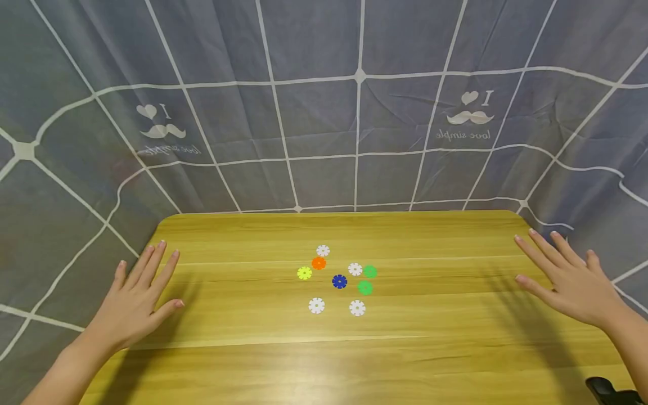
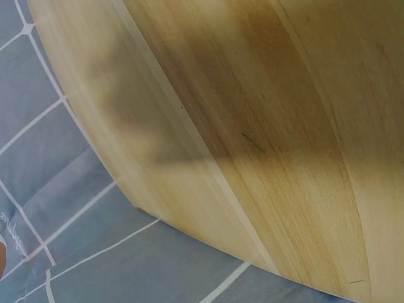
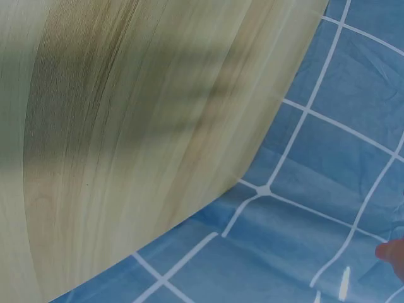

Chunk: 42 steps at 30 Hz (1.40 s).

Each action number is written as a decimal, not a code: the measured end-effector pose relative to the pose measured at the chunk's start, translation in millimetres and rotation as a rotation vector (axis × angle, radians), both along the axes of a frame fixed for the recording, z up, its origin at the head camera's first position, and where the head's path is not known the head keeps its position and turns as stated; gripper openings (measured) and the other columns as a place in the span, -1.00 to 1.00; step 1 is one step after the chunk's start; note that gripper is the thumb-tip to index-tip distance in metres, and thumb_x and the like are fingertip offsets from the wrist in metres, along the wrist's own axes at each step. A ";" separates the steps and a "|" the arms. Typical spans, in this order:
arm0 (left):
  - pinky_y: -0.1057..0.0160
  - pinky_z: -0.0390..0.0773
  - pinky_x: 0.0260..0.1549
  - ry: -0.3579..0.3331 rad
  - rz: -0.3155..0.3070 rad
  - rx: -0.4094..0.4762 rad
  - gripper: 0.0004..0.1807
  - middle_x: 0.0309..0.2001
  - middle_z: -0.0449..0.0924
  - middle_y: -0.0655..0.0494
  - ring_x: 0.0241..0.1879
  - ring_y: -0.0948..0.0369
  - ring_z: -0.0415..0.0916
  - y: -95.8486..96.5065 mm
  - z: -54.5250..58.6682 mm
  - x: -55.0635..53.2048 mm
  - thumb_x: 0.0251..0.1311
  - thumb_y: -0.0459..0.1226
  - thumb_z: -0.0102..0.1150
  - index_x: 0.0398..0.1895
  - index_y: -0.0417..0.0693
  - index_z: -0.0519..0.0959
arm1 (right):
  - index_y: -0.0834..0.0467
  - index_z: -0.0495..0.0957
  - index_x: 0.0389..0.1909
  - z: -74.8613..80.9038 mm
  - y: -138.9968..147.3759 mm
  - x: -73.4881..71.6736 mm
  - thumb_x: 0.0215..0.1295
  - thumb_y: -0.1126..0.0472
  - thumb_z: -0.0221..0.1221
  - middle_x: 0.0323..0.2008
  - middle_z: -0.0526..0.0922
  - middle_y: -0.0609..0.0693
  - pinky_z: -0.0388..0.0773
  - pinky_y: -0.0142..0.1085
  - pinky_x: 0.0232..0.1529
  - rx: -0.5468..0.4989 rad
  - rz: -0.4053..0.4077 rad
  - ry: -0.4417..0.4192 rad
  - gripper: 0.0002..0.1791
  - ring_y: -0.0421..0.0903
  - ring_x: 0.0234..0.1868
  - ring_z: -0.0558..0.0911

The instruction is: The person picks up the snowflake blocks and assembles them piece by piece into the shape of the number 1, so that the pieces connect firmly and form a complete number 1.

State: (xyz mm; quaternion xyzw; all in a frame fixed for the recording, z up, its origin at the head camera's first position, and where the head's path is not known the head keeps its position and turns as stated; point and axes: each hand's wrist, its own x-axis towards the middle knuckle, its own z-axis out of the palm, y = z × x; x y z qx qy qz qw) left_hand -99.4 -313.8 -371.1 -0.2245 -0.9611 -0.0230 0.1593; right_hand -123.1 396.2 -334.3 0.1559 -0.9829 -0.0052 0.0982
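Several flat, notched plastic discs lie loosely in the middle of the wooden table (image 1: 228,320). They include a blue disc (image 1: 340,282), an orange disc (image 1: 319,263), a yellow-green disc (image 1: 304,273), two green ones, the nearer green disc (image 1: 365,288) among them, and white ones such as the front-left white disc (image 1: 316,306). Over the table's left side my left hand (image 1: 133,308) is held with its fingers spread, touching no disc. My right hand (image 1: 572,284) hovers likewise at the right side, fingers apart and holding nothing. Each wrist view shows only a bit of a finger at its edge.
A grey curtain (image 1: 314,118) with white grid lines hangs behind the table and round both sides. At the bottom right corner a black object (image 1: 602,388) is partly cut off by the frame. Shadows of both hands fall on the tabletop.
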 end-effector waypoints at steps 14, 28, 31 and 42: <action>-0.37 -0.11 0.18 -0.144 0.004 0.354 0.06 0.42 -0.17 -0.29 0.36 -0.23 -0.16 29.4 -0.2 -1.3 0.14 -0.06 0.22 0.46 -0.12 -0.30 | 0.04 0.23 0.35 -4.2 -15.6 -13.3 0.18 0.21 0.25 0.22 0.35 0.24 0.25 -0.07 0.21 -0.302 0.185 0.044 -0.30 -0.15 0.28 0.24; 0.14 0.58 -0.17 -0.590 0.087 0.886 -0.37 0.19 0.32 -0.25 0.09 -0.18 0.37 85.6 -5.3 -6.9 0.14 -0.16 0.26 0.24 -0.22 0.31 | 0.26 0.38 0.18 -9.1 -80.3 -16.3 0.25 0.26 0.18 -0.04 0.53 -0.16 0.55 -0.46 -0.20 -0.786 0.218 -0.390 -0.53 -0.32 -0.14 0.56; 0.23 0.58 -0.18 -0.676 0.074 0.962 -0.35 0.20 0.29 -0.26 0.09 -0.18 0.37 94.5 -7.2 -9.6 0.15 -0.17 0.25 0.26 -0.23 0.28 | 0.30 0.35 0.20 -17.0 -96.0 -17.2 0.25 0.25 0.19 -0.03 0.52 0.12 0.58 -0.36 -0.20 -0.864 0.218 -0.513 -0.49 -0.26 -0.13 0.57; 0.14 0.56 -0.11 -0.821 0.044 1.011 -0.37 0.13 0.34 -0.24 0.10 -0.14 0.38 130.3 -22.0 -20.8 0.13 -0.20 0.27 0.23 -0.25 0.31 | 0.43 0.32 0.17 -51.7 -138.7 -29.5 0.20 0.23 0.24 -0.03 0.46 0.36 0.57 -0.33 -0.16 -0.994 0.210 -0.728 -0.42 -0.08 -0.14 0.57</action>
